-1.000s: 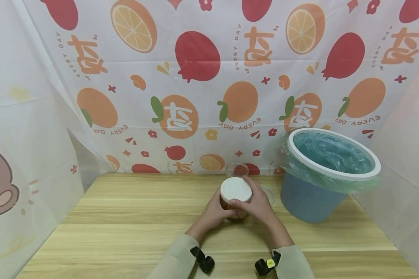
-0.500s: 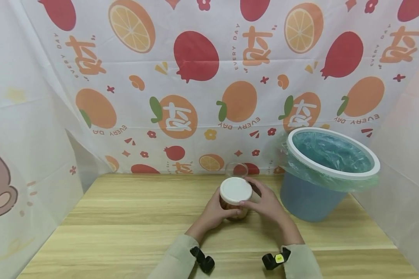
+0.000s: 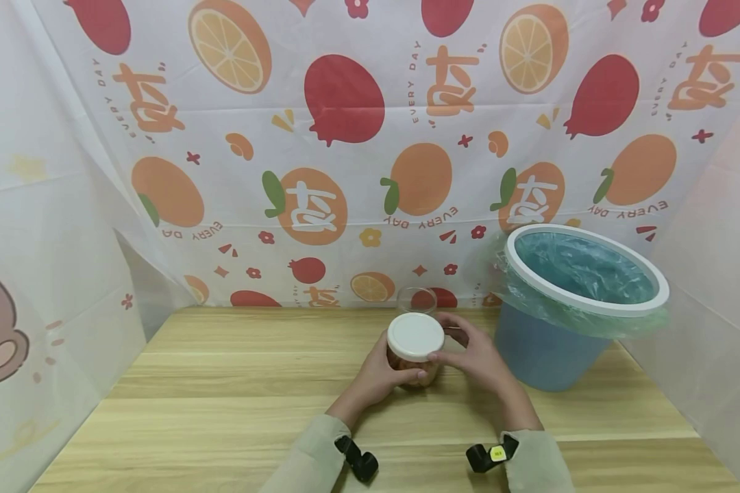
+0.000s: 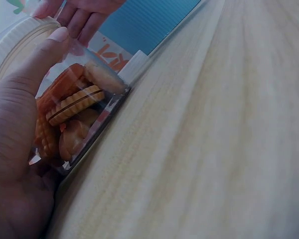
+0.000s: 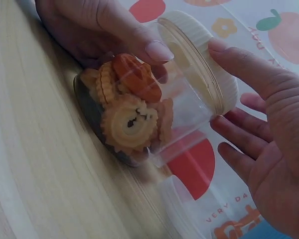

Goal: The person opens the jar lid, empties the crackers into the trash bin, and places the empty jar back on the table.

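Note:
A clear plastic jar [image 5: 182, 107] with a white ribbed lid [image 3: 416, 336] stands on the table in front of me. Ring-shaped biscuits [image 5: 128, 123], sandwich biscuits [image 4: 75, 105] and orange-brown ones fill its lower part. My left hand [image 3: 376, 373] grips the jar's body from the left, its thumb across the near side. On the right, my right hand [image 3: 477, 356] pinches the lid's rim, thumb at the near edge and fingertips at the far edge. In the right wrist view its palm stays off the lid, which sits on the jar.
Behind the jar stands a clear, round-rimmed container [image 3: 416, 300]. A clear piece with a pale edge [image 5: 182, 206] lies close by the jar. At the right, a blue bin [image 3: 545, 356] with a white rim holds a green liner. A fruit-print curtain [image 3: 345, 171] hangs along the table's back edge.
My right hand has shifted rightward and its wrist has swung outward, with its fingers opening wider around the lid. The left hand and the jar have stayed in place.

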`<state>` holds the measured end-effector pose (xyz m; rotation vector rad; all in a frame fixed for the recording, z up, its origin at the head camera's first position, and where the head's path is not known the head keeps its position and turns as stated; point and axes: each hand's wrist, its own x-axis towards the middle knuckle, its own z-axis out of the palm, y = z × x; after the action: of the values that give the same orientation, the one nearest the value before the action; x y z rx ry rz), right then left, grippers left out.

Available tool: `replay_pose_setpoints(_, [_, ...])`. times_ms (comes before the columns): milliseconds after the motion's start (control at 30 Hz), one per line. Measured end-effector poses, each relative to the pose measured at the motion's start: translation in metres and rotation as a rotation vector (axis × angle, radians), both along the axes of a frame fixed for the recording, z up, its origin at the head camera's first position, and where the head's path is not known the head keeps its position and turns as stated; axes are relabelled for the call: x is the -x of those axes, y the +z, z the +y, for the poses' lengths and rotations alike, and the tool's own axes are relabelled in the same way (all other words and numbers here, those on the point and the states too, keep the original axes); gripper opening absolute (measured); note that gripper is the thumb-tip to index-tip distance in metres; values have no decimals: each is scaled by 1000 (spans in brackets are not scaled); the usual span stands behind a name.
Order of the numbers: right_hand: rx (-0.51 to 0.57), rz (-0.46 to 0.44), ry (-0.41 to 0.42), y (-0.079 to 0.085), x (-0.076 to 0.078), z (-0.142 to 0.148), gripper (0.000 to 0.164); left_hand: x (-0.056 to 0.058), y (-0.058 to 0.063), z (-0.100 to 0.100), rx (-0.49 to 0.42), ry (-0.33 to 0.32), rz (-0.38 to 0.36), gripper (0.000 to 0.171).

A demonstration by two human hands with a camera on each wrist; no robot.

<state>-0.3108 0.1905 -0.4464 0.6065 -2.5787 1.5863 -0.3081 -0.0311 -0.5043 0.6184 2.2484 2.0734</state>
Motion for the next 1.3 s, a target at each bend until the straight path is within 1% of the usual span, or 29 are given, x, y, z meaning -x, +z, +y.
replay_pose_setpoints(67, [-3, 2, -8, 1, -1, -3, 80, 0, -1, 0, 8, 10, -2, 99])
replay_pose_setpoints(200, [-38, 10, -37, 0, -1, -10, 88, 0, -1, -1, 14, 11, -15, 96])
replay_pose_setpoints(300, [-61, 22, -57, -2, -1, -17, 95, 0, -1, -1, 24, 7, -10, 94])
replay_pose_setpoints(433, [-59, 41, -69, -4, -2, -26, 98, -1, 0, -1, 35, 8, -3, 92])
replay_pose_setpoints(567, [-69, 39, -111, -7, -2, -36, 101, -1, -1, -2, 39, 9, -10, 91])
replay_pose_setpoints(700, [-47, 47, -154, -12, -3, -47, 106, -2, -1, -2, 45, 6, 16, 89])
replay_pose_setpoints(833, [-34, 63, -177, -13, -6, -53, 108, -4, 1, -2, 54, 14, 17, 90])
replay_pose_setpoints(900, [-46, 74, -175, -13, -6, -53, 107, -3, 0, -2, 52, 15, 9, 91])
replay_pose_setpoints(967, [-56, 67, -167, -12, -7, -52, 105, -3, 0, -2, 44, 9, 2, 91])
replay_pose_setpoints(1100, [-75, 40, -130, -9, -7, -45, 102, -3, 0, -2, 31, 0, -6, 91])
replay_pose_setpoints(1233, [-99, 17, -86, -5, -8, -37, 102, -4, 0, -2, 40, 4, -19, 90])
replay_pose_setpoints(1300, [-106, 9, -62, -3, -8, -33, 103, -4, 0, -2, 39, 1, -8, 90])
